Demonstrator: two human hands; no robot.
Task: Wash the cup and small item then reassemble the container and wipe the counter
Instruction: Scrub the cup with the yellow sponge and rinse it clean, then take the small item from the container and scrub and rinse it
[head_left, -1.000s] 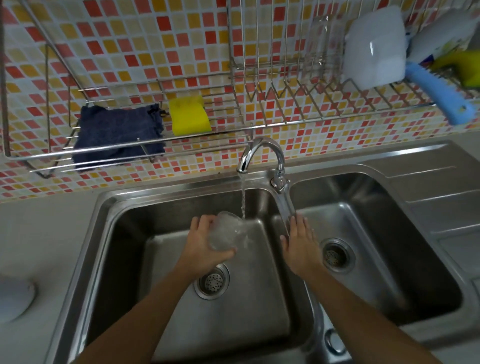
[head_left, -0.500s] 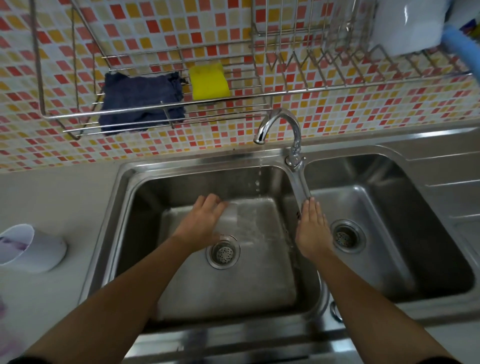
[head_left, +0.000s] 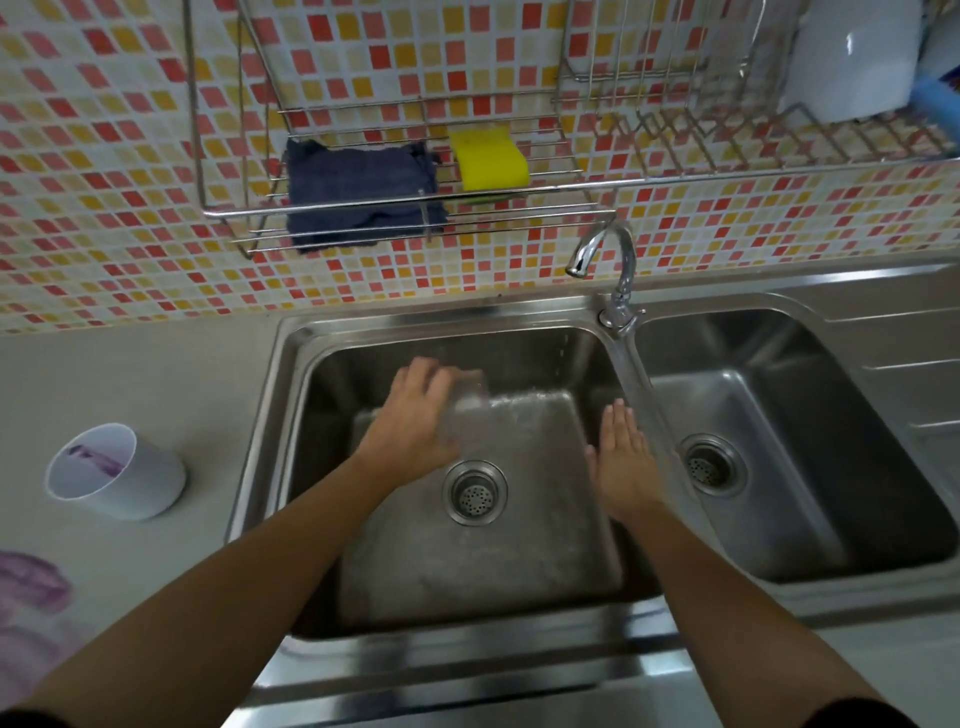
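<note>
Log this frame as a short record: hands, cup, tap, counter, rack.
left hand: grips a clear cup, blurred, in the left basin
right hand: open, fingers straight, holds nothing
tap: spout over the left basin, no steady stream visible
counter: white container with purple smears inside; purple spill near the left edge
rack: blue cloth and yellow sponge

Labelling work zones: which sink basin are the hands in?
The left basin, under the faucet spout: the left hand grips the clear cup there, the right hand hovers by the divider. The right basin holds no hand.
</note>
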